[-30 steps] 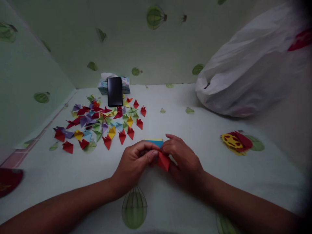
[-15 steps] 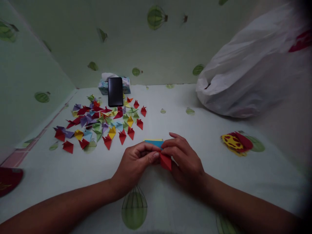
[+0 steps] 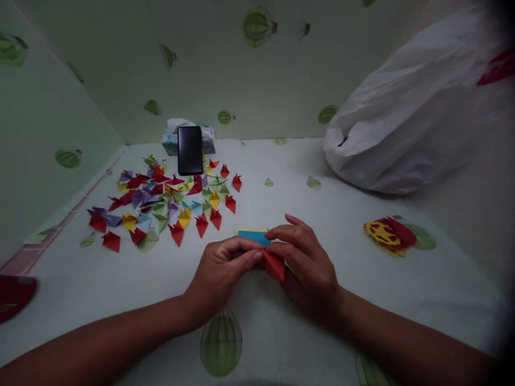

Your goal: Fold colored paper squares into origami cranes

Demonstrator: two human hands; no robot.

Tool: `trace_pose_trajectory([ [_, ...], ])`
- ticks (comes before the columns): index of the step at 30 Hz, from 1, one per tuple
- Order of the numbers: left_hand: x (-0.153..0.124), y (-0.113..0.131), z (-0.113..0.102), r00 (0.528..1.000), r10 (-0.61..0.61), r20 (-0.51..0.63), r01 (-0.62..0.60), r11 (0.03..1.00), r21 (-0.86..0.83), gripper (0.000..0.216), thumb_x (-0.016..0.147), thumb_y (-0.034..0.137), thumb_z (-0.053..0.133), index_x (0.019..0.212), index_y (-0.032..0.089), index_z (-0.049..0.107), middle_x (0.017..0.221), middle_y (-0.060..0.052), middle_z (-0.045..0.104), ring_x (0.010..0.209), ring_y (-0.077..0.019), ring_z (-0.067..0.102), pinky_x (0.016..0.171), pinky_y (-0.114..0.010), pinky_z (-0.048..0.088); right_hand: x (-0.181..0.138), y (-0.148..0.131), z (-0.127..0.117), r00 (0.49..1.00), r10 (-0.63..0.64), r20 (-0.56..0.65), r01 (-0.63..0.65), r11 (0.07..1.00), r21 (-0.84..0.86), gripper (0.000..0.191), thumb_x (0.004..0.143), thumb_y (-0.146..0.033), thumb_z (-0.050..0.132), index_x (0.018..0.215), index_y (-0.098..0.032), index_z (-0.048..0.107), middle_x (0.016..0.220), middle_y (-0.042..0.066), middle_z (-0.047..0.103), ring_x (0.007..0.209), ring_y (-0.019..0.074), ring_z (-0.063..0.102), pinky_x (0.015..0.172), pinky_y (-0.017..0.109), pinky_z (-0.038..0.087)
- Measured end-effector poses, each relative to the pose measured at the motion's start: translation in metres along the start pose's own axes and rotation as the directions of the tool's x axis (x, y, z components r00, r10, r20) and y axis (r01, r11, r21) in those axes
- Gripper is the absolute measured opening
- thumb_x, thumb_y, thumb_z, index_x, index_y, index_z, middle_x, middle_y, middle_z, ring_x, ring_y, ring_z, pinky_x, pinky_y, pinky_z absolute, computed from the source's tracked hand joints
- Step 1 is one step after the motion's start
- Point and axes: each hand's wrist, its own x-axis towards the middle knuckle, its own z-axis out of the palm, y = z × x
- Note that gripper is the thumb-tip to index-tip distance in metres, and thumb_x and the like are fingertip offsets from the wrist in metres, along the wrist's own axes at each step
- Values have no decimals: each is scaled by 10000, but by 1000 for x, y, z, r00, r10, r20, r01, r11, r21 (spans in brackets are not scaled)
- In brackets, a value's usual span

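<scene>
A small piece of folded red paper (image 3: 275,266) is held between my two hands, above the table. My left hand (image 3: 229,264) pinches its left end between thumb and forefinger. At its right side, my right hand (image 3: 308,262) grips the paper with thumb and index finger, the thumb mostly hidden behind it; the other fingers are bent and slightly raised. Just beyond my fingertips lies a stack of paper sheets (image 3: 253,236), blue on top with a yellow edge showing, partly covered by my hands.
Many-coloured folded paper cranes (image 3: 177,201) spread over the table's left half. Behind them a black phone (image 3: 190,150) leans on a tissue box (image 3: 170,142). A white plastic bag (image 3: 382,134) bulges at the back right. Yellow and red cut-outs (image 3: 386,237) lie right; a red object (image 3: 16,297) sits far left.
The lower tip of the red paper has swung slightly to the right. My right hand's fingers have shifted a little; my left hand keeps its pinch.
</scene>
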Motion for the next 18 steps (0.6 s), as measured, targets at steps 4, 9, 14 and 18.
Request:
trace_pose_trajectory([
  [4,1,0,0,1000,16,3,-16,1000,23,62,790,216,737,789,155,750,774,-26,744,746,-135,674,741,-246,562,0,-1,0,1000,-5,2,5,1000,11,113,868,-56,593,902,-163,605,967,103,673,905,193,662,1009,544,476],
  [9,0,1,1,1000,26,-1,-26,997,74,73,787,222,734,773,153,752,757,-35,735,728,-142,658,715,-255,550,2,-2,0,1000,4,16,-5,1000,18,118,868,-62,580,855,-180,580,934,81,663,872,183,655,1010,538,479],
  [14,1,1,-1,1000,30,10,-31,994,109,102,792,251,729,774,152,746,758,-35,714,733,-140,631,715,-253,518,1,-1,0,999,-11,33,11,1000,10,124,873,-61,573,834,-179,571,956,90,660,904,193,655,1027,538,465],
  [18,2,0,-3,1000,-2,26,0,996,89,122,775,274,742,775,152,736,782,-39,706,751,-147,620,719,-262,499,-1,1,1,999,-19,48,20,1000,-21,118,875,-65,579,843,-178,568,982,95,652,941,201,648,1048,546,442],
])
